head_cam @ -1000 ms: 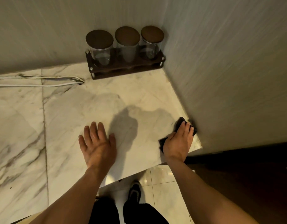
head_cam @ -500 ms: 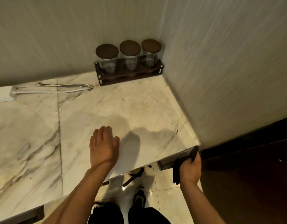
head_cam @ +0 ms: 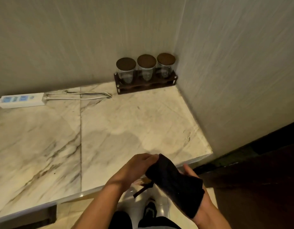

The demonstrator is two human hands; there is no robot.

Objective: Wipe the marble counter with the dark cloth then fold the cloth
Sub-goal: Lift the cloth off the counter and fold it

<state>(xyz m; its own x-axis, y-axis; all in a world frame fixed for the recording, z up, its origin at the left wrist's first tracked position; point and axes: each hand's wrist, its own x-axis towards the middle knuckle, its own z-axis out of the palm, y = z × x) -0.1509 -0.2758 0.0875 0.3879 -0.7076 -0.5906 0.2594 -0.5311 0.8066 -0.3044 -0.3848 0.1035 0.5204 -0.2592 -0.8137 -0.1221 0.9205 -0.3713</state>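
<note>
Dark cloth (head_cam: 176, 184) is hanging clear of the marble desk (head_cam: 126, 126), left hand (head_cam: 136, 166) fingers pinching its top edge, right hand (head_cam: 200, 195) cupping underneath, probably for folding

The marble counter (head_cam: 126, 126) lies open across the middle of the frame. Obstacles hug the back wall: a jar rack (head_cam: 145, 83) upper centre, a power strip (head_cam: 21, 100) and its cord (head_cam: 80, 95) at left.
</note>
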